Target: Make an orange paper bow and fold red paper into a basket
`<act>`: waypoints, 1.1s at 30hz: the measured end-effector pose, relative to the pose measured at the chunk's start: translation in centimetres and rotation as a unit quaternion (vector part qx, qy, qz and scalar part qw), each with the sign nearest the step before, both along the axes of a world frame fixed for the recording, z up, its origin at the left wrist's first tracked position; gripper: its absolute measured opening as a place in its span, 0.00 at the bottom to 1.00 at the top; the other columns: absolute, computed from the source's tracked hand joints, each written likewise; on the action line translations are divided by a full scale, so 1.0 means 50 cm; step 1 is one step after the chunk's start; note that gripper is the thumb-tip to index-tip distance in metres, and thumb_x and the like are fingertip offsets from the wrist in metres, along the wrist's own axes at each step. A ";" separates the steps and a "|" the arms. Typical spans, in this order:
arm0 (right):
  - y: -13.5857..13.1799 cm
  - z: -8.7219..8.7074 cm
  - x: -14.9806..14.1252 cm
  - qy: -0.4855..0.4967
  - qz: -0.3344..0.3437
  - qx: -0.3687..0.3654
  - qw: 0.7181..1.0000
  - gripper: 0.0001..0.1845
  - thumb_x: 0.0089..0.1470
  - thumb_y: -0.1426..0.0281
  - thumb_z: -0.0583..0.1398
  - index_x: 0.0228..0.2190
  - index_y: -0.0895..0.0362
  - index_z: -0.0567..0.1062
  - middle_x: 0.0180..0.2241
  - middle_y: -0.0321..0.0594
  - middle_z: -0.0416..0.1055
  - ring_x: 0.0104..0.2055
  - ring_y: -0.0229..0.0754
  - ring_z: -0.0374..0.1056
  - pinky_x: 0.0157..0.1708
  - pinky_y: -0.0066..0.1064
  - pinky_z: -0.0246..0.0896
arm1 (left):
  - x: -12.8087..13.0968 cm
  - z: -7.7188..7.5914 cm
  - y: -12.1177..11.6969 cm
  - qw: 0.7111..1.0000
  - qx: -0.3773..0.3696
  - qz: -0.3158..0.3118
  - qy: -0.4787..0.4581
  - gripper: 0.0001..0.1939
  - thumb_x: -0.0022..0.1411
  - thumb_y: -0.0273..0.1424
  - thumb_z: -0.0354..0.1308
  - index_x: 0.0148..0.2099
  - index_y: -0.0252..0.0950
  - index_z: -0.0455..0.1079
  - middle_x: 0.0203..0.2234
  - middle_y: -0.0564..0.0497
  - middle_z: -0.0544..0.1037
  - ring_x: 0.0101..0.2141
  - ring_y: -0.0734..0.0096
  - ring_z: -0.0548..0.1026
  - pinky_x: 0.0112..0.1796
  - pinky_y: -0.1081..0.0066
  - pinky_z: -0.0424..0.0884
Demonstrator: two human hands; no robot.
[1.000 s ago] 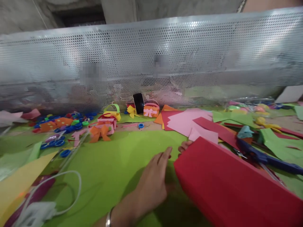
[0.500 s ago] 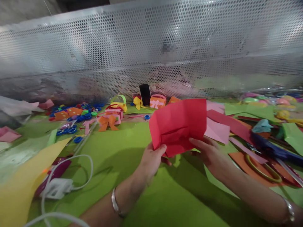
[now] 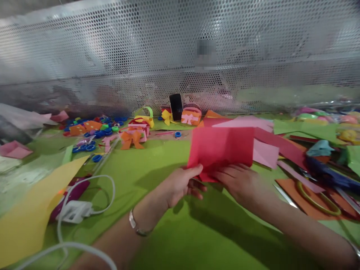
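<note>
A creased sheet of red paper (image 3: pixel 223 146) is held up above the green table surface (image 3: pixel 157 157). My left hand (image 3: pixel 185 182) pinches its lower left corner, thumb on the near face and fingers curled beneath. Across the lower right part lies my right hand (image 3: pixel 237 180), its fingers stretched flat over the paper's bottom edge; its thumb is hidden. Just behind the red sheet are pink paper pieces (image 3: pixel 247 123).
Small paper baskets (image 3: pixel 191 117) stand at the back beside an upright phone (image 3: pixel 176 107), before a perforated metal panel (image 3: pixel 168 56). On the left are a white charger with cable (image 3: pixel 75 211) and yellow paper (image 3: pixel 36 210). Scissors with yellow handles (image 3: pixel 317 200) lie right.
The red paper's open, box-like folds have been flattened into a smoother upright panel. My right hand has moved from gripping the right side to lying flat across the lower edge.
</note>
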State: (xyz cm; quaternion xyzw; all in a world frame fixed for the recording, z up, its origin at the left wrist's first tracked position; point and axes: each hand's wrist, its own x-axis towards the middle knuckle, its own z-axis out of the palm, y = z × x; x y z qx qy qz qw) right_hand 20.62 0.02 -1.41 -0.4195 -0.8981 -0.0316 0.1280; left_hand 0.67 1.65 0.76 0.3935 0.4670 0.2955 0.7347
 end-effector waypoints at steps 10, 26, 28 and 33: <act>-0.020 0.038 -0.012 0.015 -0.024 -0.208 0.978 0.17 0.48 0.83 0.53 0.33 0.56 0.77 0.32 0.40 0.76 0.35 0.44 0.72 0.31 0.30 0.59 | -0.010 0.015 -0.010 0.985 0.082 -0.067 0.136 0.23 0.45 0.24 0.69 0.43 0.33 0.62 0.27 0.51 0.76 0.22 0.75 0.73 0.27 0.70 0.71; -0.001 0.039 -0.013 0.092 0.022 -0.256 0.962 0.18 0.52 0.82 0.52 0.36 0.54 0.77 0.36 0.39 0.75 0.38 0.41 0.71 0.37 0.30 0.65 | 0.016 -0.019 -0.029 0.932 0.242 -0.076 0.258 0.30 0.43 0.21 0.63 0.52 0.34 0.67 0.46 0.41 0.71 0.43 0.56 0.71 0.44 0.59 0.68; -0.002 0.027 -0.008 0.135 0.034 -0.183 0.973 0.22 0.49 0.83 0.50 0.38 0.53 0.78 0.35 0.41 0.76 0.37 0.41 0.72 0.34 0.30 0.67 | 0.019 -0.019 -0.026 0.965 0.186 -0.016 0.182 0.35 0.40 0.20 0.66 0.53 0.33 0.64 0.48 0.39 0.71 0.43 0.55 0.72 0.43 0.58 0.70; 0.002 0.009 0.011 0.228 0.111 -0.040 0.966 0.22 0.54 0.81 0.51 0.40 0.48 0.78 0.38 0.42 0.77 0.39 0.42 0.73 0.35 0.30 0.70 | 0.022 -0.010 -0.020 0.991 -0.001 0.011 -0.130 0.35 0.34 0.15 0.58 0.50 0.33 0.65 0.47 0.40 0.74 0.41 0.59 0.75 0.41 0.62 0.71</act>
